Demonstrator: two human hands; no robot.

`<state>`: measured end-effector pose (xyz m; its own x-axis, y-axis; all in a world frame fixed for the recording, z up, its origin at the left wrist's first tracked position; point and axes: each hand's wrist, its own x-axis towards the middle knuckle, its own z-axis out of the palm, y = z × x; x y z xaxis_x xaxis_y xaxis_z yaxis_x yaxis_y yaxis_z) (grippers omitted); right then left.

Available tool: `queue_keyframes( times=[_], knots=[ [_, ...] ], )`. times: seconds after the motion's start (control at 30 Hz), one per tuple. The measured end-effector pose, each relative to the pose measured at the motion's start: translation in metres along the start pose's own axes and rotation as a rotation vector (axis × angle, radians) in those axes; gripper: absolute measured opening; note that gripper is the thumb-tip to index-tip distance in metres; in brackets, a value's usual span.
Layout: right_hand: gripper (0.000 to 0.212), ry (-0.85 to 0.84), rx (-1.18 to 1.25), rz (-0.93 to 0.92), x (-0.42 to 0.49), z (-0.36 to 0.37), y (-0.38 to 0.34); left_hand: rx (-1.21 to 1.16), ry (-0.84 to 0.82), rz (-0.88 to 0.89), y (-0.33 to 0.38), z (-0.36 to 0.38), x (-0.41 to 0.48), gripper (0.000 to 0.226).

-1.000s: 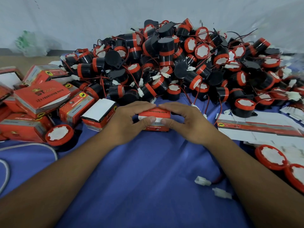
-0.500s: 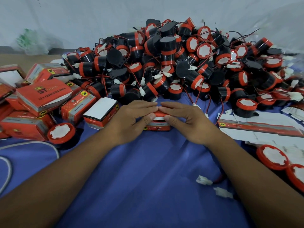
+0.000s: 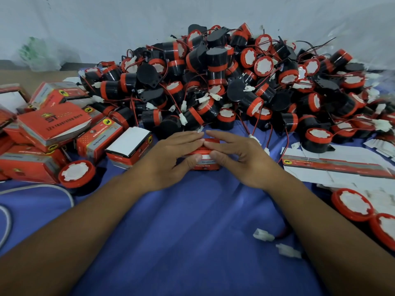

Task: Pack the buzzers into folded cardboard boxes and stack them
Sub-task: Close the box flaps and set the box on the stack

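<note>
Fingers (image 3: 188, 136) of the left hand (image 3: 171, 154) lie flat across the top of the small red box (image 3: 206, 162), thumb pressed to its front face; the right hand (image 3: 239, 154) mirrors it, so both hands are closed around the box, pressing it shut on the blue cloth (image 3: 192, 231) over the desk.

Left of the box, the packed boxes (image 3: 53, 129) lie in a loose, leaning heap rather than a tidy stack. Adding this one on top of a tilted neighbour could, I judge, send several sliding. A loose buzzer (image 3: 77, 174) sits face up between that heap and the box and might get knocked by the left wrist.

At the box itself, the flap looks only part-tucked under the fingertips. Whether a wire is caught in the seam cannot be told; if so, the lid may spring open on release.

Behind the box, the buzzer pile (image 3: 224, 82) slopes toward the hands, its red wires tangled, so pulling one unit could drag others down.

Right of the box, the flat cardboard blanks (image 3: 335, 167) lie partly under stray buzzers and could crease.
</note>
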<state>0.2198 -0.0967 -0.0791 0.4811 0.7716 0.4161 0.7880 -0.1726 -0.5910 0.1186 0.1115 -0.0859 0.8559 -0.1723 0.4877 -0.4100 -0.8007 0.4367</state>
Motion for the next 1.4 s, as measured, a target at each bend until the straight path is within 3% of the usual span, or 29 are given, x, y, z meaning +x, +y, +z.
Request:
queue_keyframes(
  times=[0.23, 0.33, 0.57, 0.67, 0.77, 0.87, 1.0, 1.13, 1.23, 1.3, 1.4],
  knots=[
    [0.051, -0.182, -0.204, -0.052, -0.007, -0.011, 0.001, 0.305, -0.161, 0.024, -0.001, -0.005, 0.001, 0.063],
    [0.052, -0.132, -0.268, -0.071, -0.008, -0.009, 0.002, 0.441, -0.21, 0.034, 0.002, -0.004, 0.0, 0.072],
    [0.045, -0.014, -0.304, -0.251, 0.0, 0.009, -0.006, 0.305, -0.272, -0.036, -0.001, 0.004, -0.007, 0.074],
    [0.048, -0.066, -0.263, -0.172, -0.004, 0.01, -0.004, 0.179, -0.268, -0.078, 0.0, 0.004, -0.007, 0.072],
    [0.049, 0.017, -0.043, 0.015, -0.009, 0.011, -0.003, 0.056, -0.153, -0.061, 0.006, 0.001, -0.009, 0.074],
    [0.045, 0.071, 0.241, 0.208, -0.006, 0.002, -0.004, 0.086, -0.062, -0.009, 0.008, 0.0, -0.008, 0.075],
    [0.06, -0.022, 0.101, 0.14, -0.006, 0.007, -0.008, 0.145, 0.063, 0.019, 0.012, -0.001, -0.005, 0.06],
    [0.055, 0.023, 0.078, 0.119, -0.002, 0.006, -0.007, 0.203, 0.048, 0.054, 0.014, -0.004, -0.005, 0.06],
    [0.058, 0.039, 0.042, 0.088, -0.003, 0.006, -0.005, 0.384, 0.094, 0.149, 0.019, -0.008, 0.0, 0.056],
    [0.064, 0.132, 0.011, 0.107, -0.004, 0.003, -0.006, 0.518, 0.214, 0.143, 0.019, -0.024, 0.008, 0.052],
    [0.051, 0.358, -0.209, 0.137, -0.005, -0.013, 0.002, 0.823, 0.378, -0.086, 0.003, -0.073, 0.019, 0.045]
  ],
)
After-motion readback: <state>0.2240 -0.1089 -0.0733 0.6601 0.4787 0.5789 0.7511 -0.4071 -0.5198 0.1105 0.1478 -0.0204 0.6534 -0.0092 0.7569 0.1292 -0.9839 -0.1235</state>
